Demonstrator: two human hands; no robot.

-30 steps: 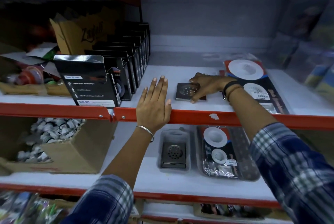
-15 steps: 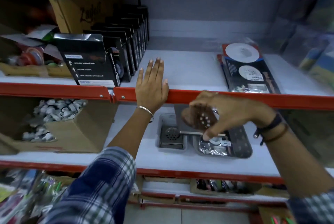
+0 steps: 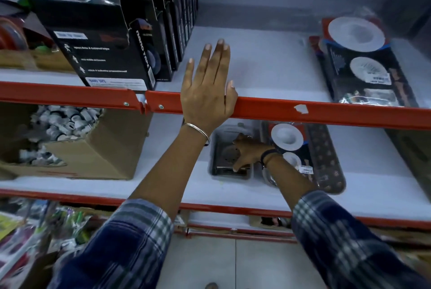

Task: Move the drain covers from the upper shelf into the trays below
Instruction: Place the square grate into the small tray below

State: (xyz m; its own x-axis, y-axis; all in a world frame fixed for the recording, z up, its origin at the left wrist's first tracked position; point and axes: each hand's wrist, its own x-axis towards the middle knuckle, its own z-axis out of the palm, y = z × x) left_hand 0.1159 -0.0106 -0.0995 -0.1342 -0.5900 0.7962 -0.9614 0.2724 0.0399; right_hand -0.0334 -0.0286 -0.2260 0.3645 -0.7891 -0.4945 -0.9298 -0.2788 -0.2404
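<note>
Left hand (image 3: 206, 92) flat on red shelf rail (image 3: 303, 111), fingers together. Right hand (image 3: 247, 151) fingers spread over square metal drain cover (image 3: 229, 155) in grey plastic tray (image 3: 215, 148).

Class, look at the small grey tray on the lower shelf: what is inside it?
The small grey tray holds square metal drain covers with round perforated centres. The right hand covers part of them, so their count is unclear.

To your left, black boxes (image 3: 112, 38) stand in a row; below them, a cardboard box (image 3: 98, 148) holds small white parts (image 3: 58, 125).
</note>
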